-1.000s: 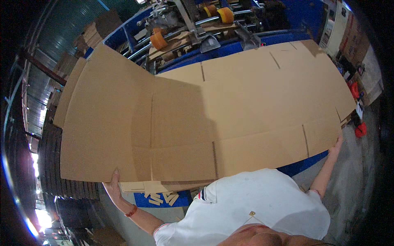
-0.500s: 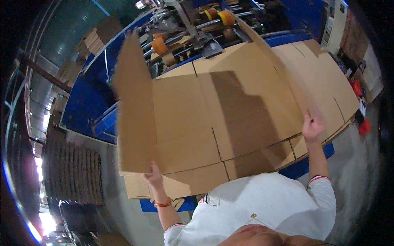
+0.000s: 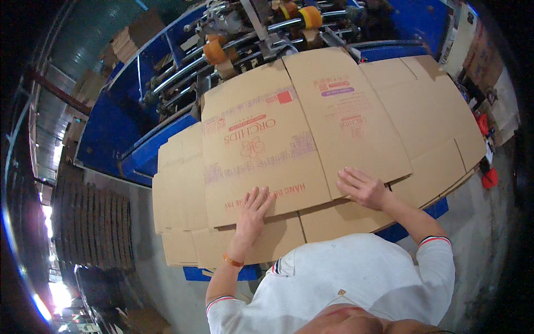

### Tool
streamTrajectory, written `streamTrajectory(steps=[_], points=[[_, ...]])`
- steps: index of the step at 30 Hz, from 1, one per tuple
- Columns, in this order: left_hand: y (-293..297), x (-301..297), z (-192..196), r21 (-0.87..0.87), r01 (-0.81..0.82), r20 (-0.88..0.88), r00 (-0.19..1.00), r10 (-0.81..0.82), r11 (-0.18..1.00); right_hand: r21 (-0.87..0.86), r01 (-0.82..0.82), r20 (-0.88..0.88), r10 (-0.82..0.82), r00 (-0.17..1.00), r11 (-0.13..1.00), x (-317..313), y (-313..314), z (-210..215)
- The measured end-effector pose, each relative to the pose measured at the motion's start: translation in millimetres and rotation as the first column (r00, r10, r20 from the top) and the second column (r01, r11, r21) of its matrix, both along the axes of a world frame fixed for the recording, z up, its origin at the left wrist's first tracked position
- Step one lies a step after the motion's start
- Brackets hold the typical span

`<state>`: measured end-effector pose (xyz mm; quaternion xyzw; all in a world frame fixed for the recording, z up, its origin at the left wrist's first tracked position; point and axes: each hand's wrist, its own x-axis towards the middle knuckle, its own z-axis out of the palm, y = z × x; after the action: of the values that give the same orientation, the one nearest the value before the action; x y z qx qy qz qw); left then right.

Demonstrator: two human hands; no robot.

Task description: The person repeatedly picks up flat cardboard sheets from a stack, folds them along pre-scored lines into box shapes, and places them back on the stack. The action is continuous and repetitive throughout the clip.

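Left hand: the left hand [image 3: 255,209] lies flat with its fingers spread wide. It holds nothing. It presses down on the near edge of the folded box.
Right hand: the right hand [image 3: 362,188] is also flat and open, fingers spread. It grips nothing. It rests on the same box, at about 3 o'clock from the left hand.
Folded box: the folded box [image 3: 300,131] is brown with red print and a small purple mark. It lies flat on top of the pile, at 12 o'clock from both hands. Two flaps meet along a line down its middle.
Pile: the pile of cardboard sheets [image 3: 178,189] lies under the box and sticks out at 9 o'clock and at 3 o'clock.
Machine: the blue machine [image 3: 111,119] stands behind the pile, from 10 o'clock to 12 o'clock. It has orange rollers [image 3: 216,51] on shiny bars.
Wristband: an orange wristband [image 3: 232,260] sits on the left wrist.
Shirt: the white shirt [image 3: 356,278] fills 6 o'clock.
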<state>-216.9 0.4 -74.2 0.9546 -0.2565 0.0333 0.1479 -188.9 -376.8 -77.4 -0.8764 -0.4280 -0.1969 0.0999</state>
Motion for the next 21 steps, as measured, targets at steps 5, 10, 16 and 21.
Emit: streamTrajectory(steps=[5,10,16,21], points=[[3,18,-30,0.012,0.006,0.083,0.997,-0.007,1.000,0.013,-0.038,0.155,0.035,0.987,0.999,23,-8,-36],[6,32,-41,0.019,0.011,0.139,0.990,-0.013,1.000,0.046,-0.058,0.193,0.048,0.980,0.997,40,-11,-45],[-7,52,-76,-0.006,-0.031,0.234,0.972,0.032,0.999,0.090,-0.019,0.207,0.000,0.978,0.996,61,-14,-74],[-12,141,-71,0.013,-0.111,0.328,0.939,0.100,0.994,0.161,0.056,0.200,-0.088,0.976,0.985,147,-7,-73]])
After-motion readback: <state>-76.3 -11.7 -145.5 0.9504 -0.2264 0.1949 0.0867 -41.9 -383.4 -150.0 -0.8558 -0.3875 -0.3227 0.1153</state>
